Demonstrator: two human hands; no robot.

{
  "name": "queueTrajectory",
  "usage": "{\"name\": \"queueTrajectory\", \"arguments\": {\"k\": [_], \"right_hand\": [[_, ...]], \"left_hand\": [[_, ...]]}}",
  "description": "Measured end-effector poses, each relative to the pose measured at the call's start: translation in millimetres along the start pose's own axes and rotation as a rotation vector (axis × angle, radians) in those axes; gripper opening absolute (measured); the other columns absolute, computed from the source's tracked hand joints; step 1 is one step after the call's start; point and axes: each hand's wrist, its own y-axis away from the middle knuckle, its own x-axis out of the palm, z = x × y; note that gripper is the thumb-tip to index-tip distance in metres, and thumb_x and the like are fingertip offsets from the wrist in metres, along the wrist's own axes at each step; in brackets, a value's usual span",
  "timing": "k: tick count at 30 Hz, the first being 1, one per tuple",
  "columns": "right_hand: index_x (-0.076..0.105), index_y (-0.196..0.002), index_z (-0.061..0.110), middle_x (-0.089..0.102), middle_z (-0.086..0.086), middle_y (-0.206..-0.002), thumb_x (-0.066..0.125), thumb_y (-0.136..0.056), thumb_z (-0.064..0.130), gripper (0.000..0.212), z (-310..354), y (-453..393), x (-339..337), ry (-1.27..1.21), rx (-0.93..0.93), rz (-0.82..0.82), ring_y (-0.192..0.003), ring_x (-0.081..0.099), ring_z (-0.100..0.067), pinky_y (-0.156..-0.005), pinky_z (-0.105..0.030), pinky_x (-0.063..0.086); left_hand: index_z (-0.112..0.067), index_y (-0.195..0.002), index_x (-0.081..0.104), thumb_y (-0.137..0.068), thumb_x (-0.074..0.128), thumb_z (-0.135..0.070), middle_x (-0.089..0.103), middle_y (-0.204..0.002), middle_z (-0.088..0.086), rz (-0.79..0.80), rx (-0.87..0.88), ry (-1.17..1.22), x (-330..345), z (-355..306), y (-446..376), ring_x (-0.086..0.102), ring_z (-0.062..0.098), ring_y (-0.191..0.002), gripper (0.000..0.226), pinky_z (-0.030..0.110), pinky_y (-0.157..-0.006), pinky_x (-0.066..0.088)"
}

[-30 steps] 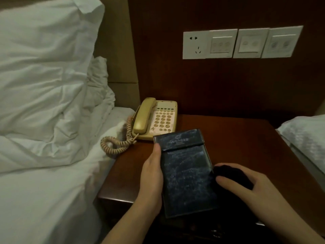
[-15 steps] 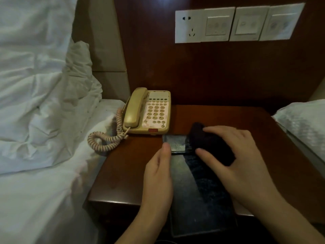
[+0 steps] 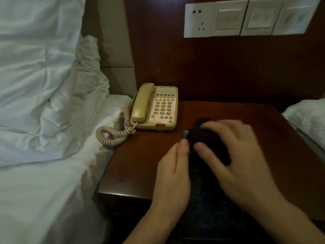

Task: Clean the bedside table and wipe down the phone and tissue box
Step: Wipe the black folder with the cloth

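Head view: left hand (image 3: 173, 175) grip steadies tissue box (image 3: 207, 199); right hand (image 3: 241, 155) grip presses cloth (image 3: 209, 140) atop.

Glossy dark wood bedside table (image 3: 149, 164), cream plastic phone (image 3: 158, 110) (slightly shiny), matt dark cloth (image 3: 209, 141)

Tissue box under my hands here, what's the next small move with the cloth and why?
Probably draw the dark cloth back toward you along the tissue box. The right hand presses the cloth at the box's far end, while the near part of the top looks streaky. The left hand braces the box's left edge on the bedside table, so it should stay put.
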Motion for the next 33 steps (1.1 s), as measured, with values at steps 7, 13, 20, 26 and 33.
{"name": "queueTrajectory", "arguments": {"k": [7, 13, 20, 26, 33], "right_hand": [[0.049, -0.113, 0.038, 0.05, 0.025, -0.106, 0.06, -0.082, 0.054, 0.037, -23, -2, -4, -0.099, 0.098, 0.057, -0.103, 0.051, -0.001, -0.083, -0.019, 0.044], [0.044, -0.129, 0.05, 0.048, 0.031, -0.125, 0.042, -0.093, 0.064, 0.038, -41, 2, -15, -0.174, 0.025, 0.247, -0.117, 0.047, 0.003, -0.091, -0.025, 0.042], [0.056, -0.119, 0.042, 0.061, 0.024, -0.111, 0.06, -0.09, 0.055, 0.033, -49, 2, -28, -0.239, 0.082, 0.169, -0.102, 0.06, 0.001, -0.079, -0.022, 0.053], [0.058, -0.122, 0.035, 0.05, 0.024, -0.114, 0.049, -0.09, 0.055, 0.038, -12, -5, 9, -0.095, -0.068, 0.099, -0.107, 0.046, 0.002, -0.088, -0.011, 0.038], [0.057, -0.109, 0.039, 0.052, 0.023, -0.104, 0.058, -0.085, 0.049, 0.025, -25, -14, -4, -0.069, 0.025, 0.065, -0.099, 0.049, -0.001, -0.08, -0.014, 0.036]], "left_hand": [[-0.012, -0.088, 0.068, -0.105, 0.038, -0.043, 0.065, -0.081, 0.01, -0.047, -0.006, -0.018, -2, 4, 1, 0.064, 0.02, -0.077, 0.046, 0.038, -0.068, 0.049], [-0.015, -0.092, 0.07, -0.106, 0.037, -0.045, 0.069, -0.087, 0.01, 0.005, -0.024, -0.005, 0, 5, 0, 0.066, 0.026, -0.084, 0.047, 0.044, -0.076, 0.051], [-0.006, -0.086, 0.062, -0.107, 0.036, -0.043, 0.061, -0.081, 0.014, 0.059, 0.015, 0.027, 5, 8, -2, 0.058, 0.029, -0.076, 0.05, 0.042, -0.07, 0.046], [-0.034, -0.117, 0.067, -0.099, 0.035, -0.043, 0.074, -0.107, -0.018, 0.044, 0.008, 0.049, 9, 8, 3, 0.067, -0.001, -0.105, 0.038, 0.017, -0.086, 0.052], [-0.017, -0.093, 0.073, -0.106, 0.038, -0.038, 0.072, -0.087, 0.003, -0.042, 0.003, 0.011, 1, 7, 1, 0.068, 0.016, -0.083, 0.043, 0.032, -0.074, 0.052]]}}
